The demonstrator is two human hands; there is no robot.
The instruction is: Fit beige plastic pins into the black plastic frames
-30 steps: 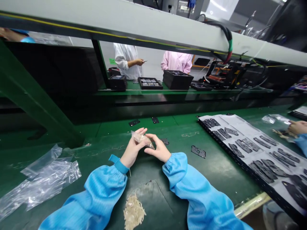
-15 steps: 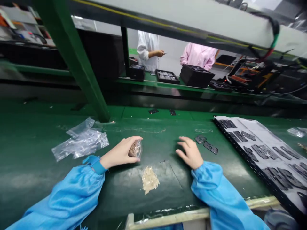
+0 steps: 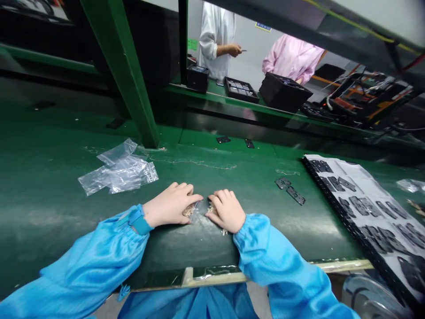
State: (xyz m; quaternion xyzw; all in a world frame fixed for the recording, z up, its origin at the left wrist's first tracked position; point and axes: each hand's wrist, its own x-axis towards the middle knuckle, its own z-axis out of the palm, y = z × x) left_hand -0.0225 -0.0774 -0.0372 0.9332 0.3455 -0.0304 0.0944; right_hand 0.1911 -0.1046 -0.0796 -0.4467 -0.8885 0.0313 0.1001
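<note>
My left hand (image 3: pixel 172 204) is curled round a small clear plastic bag (image 3: pixel 190 210) with brown bits inside, its opening facing right. My right hand (image 3: pixel 228 210) is cupped on the green table just to the right, fingers bent round a little heap of pale small pieces (image 3: pixel 212 207). A few of these pieces show below the palm, and the rest are hidden under the hand. A narrow gap separates the two hands. Clear empty bags (image 3: pixel 122 170) lie in a loose pile to the left of my left hand.
A black tray (image 3: pixel 357 190) lined with white sheet holds dark flat parts at the right. Two dark parts (image 3: pixel 295 195) lie beside it. A green post (image 3: pixel 133 84) rises at the back left. Two people stand beyond the shelf, near black boxes (image 3: pixel 282 92).
My right hand has moved left and down onto the pale pieces and its fingers have curled round them. The bag in my left hand is now close to it. The view has shifted.
</note>
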